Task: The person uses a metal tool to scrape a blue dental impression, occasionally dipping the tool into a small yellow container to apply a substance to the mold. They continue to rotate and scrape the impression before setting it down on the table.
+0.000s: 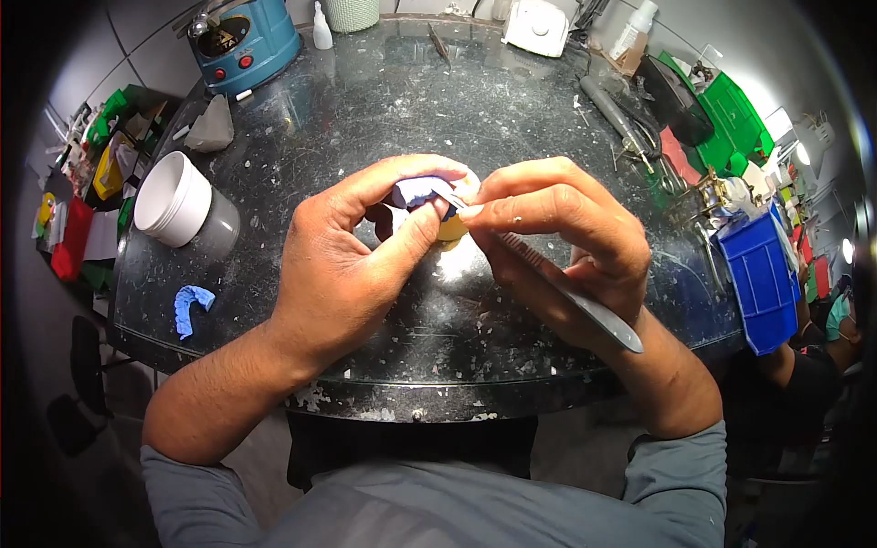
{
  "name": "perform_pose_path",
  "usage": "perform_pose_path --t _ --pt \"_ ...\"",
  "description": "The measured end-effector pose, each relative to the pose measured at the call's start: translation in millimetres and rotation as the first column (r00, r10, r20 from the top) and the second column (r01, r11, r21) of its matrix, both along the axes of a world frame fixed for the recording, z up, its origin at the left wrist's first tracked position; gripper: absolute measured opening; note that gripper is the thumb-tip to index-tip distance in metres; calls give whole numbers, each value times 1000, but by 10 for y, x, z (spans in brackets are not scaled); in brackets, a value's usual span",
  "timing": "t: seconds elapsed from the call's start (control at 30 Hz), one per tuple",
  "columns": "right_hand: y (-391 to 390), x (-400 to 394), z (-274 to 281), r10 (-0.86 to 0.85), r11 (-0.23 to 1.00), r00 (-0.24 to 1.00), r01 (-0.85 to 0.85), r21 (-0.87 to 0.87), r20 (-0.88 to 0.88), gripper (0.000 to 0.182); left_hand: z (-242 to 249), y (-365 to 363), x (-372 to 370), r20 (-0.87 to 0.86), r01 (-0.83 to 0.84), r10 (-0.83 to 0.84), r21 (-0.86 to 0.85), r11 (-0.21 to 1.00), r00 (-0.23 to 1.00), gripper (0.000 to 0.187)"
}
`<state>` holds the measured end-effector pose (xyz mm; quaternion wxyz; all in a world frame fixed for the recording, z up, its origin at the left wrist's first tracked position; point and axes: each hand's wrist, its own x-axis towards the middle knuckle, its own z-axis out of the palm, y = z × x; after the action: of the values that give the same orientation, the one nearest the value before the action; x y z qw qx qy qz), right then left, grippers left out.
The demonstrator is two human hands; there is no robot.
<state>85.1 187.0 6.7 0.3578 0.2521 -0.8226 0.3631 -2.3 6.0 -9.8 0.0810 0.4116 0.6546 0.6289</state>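
Note:
My left hand [343,242] is closed around a pale blue dental model [418,190], its thumb in front and its index finger curled over the top. Something yellow [452,229] shows just below the model, between the hands. My right hand [571,224] pinches a scalpel [571,297] with a flat grey metal handle and ridges along its grip. The scalpel's tip meets the model close to my left thumb, and its rounded end points down toward my right forearm. A separate blue arch-shaped piece [190,309] lies on the black table [365,119], left of my left forearm.
A white plastic tub [172,201] stands at the left, near a chunk of plaster [210,125]. Behind is a blue machine [245,46]. Tweezers [439,44] lie at the back. A handpiece [614,114] and blue bin [760,279] are at the right, near another person's arm.

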Motion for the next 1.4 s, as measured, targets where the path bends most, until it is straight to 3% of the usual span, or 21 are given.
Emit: perform_pose_path --t 0.17,0.37,0.53,0.9,1.03,1.4 --pt "-2 1 0 10 1000 1000 -10 -5 13 27 19 1 18 50 -23 20 56 998 999 23" --pt "-18 -13 -29 47 997 998 -45 -58 41 28 50 -19 34 123 24 -23 -10 1000 992 30" --pt "-32 -32 -99 105 956 994 -89 -278 42 26 43 -8 33 112 17 -21 36 999 994 31" --pt "-52 47 -41 119 973 989 -99 -210 86 29 13 10 7 28 -29 26 103 994 999 27" --pt "-57 35 -27 127 979 990 -117 -165 57 28 -23 31 -5 -12 -28 31 227 974 999 26" --pt "-21 28 -8 166 979 986 -167 -116 -17 29 -9 7 34 -86 -25 50 276 961 995 28"
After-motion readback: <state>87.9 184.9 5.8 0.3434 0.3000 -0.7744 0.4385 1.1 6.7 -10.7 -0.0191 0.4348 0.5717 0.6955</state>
